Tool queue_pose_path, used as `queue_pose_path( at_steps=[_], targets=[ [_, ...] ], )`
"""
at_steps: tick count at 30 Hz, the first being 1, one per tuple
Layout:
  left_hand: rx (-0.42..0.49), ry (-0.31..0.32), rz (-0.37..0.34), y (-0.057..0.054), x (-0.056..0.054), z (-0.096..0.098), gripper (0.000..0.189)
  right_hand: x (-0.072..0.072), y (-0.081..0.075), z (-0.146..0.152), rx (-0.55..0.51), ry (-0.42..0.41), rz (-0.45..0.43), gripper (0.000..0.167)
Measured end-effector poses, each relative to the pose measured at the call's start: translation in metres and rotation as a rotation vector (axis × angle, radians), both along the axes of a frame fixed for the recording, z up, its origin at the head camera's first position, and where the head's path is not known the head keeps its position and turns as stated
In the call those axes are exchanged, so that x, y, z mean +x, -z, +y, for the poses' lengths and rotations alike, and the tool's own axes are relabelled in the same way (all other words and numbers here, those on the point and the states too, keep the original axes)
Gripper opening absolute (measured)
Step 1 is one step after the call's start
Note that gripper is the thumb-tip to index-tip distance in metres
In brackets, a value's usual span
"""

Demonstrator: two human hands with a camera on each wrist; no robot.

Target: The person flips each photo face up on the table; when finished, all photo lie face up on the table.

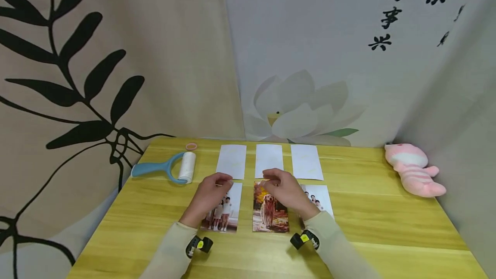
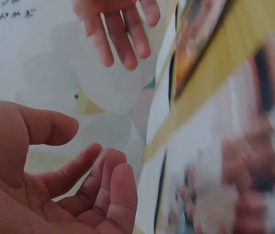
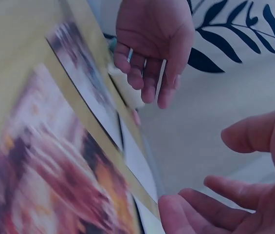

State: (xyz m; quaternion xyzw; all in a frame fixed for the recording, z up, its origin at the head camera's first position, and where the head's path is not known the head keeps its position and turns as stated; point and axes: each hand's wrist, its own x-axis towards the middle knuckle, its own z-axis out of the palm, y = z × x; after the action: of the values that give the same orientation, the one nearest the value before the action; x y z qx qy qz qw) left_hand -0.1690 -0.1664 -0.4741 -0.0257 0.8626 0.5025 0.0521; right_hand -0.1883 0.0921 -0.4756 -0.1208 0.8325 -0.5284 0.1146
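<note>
My left hand (image 1: 212,193) hovers over a photo of several people (image 1: 232,208), its fingers loosely bent with nothing between thumb and fingertips. Over the upper part of a photo of a golden dog (image 1: 268,214) hangs my right hand (image 1: 284,188), also holding nothing. Both wrist views show a gap between thumb and fingers, at the left hand (image 2: 79,180) and the right hand (image 3: 234,180) alike. A third photo, a group picture (image 1: 322,197), lies partly hidden behind the right wrist. Behind the photos, three white cards (image 1: 231,160) lie in a row.
A blue-handled lint roller (image 1: 153,168) with a white roll lies left of the cards, and a small pink ring (image 1: 191,146) sits behind it. At the right edge of the wooden table (image 1: 387,227) rests a pink plush toy (image 1: 416,171). Printed curtains hang behind.
</note>
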Motion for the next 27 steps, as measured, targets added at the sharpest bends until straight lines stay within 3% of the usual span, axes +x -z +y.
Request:
queue_pose_path(
  at_steps=[5, 11, 20, 27],
  targets=[
    [0.083, 0.061, 0.013, -0.006, -0.012, 0.027, 0.031, -0.015, -0.008, 0.022, 0.019, 0.076, 0.031, 0.041],
    [0.143, 0.140, 0.011, -0.005, -0.026, 0.059, 0.035, -0.030, -0.008, 0.049, 0.044, 0.131, 0.044, 0.041],
    [0.253, 0.183, -0.030, 0.009, -0.049, 0.107, 0.040, -0.047, -0.004, 0.077, 0.055, 0.198, 0.044, 0.043],
    [0.324, 0.188, -0.059, 0.018, -0.059, 0.135, 0.043, -0.059, -0.001, 0.099, 0.112, 0.222, 0.036, 0.051]
  ],
)
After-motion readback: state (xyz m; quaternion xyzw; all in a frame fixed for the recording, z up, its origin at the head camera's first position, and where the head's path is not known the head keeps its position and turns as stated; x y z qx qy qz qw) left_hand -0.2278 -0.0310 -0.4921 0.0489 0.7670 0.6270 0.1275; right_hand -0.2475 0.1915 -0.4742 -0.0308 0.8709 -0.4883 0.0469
